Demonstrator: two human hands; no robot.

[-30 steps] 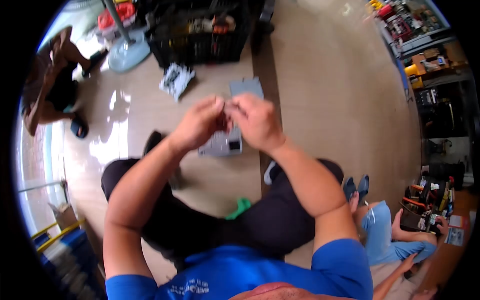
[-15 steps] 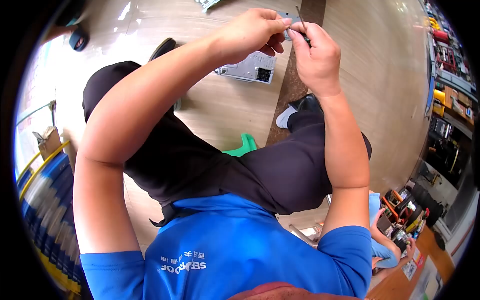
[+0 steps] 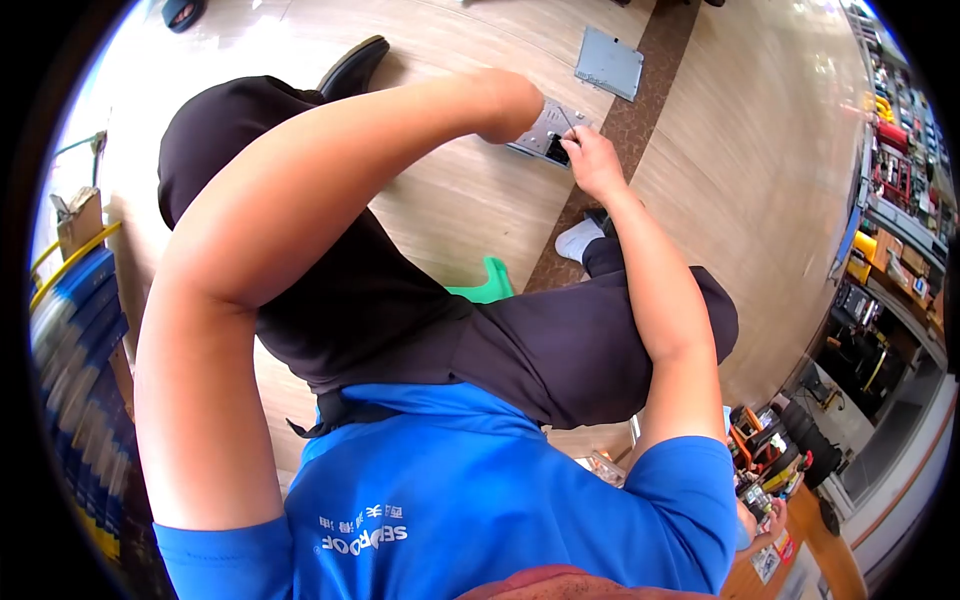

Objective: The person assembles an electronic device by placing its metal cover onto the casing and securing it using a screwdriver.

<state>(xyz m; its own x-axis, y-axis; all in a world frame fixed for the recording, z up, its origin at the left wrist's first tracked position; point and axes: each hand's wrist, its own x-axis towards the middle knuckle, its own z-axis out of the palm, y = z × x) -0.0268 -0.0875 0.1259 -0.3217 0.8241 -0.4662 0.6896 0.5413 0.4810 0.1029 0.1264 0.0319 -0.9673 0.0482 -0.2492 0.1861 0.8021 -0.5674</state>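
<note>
A silvery metal unit [image 3: 548, 125] with a dark square opening lies on the floor between my feet. My right hand [image 3: 590, 158] is at its right end, the fingers pinched on a thin dark rod [image 3: 567, 119] that slants up over the unit. My left hand [image 3: 512, 106] is over the unit's left side, seen from the back and wrist; its fingers are hidden, and so is anything in them. Beyond the unit, a flat grey metal panel [image 3: 609, 64] lies on the floor beside the dark floor strip.
A green plastic piece [image 3: 487, 284] shows between my legs. Blue stacked items with a yellow rail [image 3: 75, 265] stand at the left. Shelves of tools and parts [image 3: 895, 180] line the right, and another person's hand [image 3: 770, 524] shows at lower right.
Both hands have moved down to the metal unit and apart from each other. The thin rod stays in my right hand. The grey panel is now uncovered, and the view has shifted.
</note>
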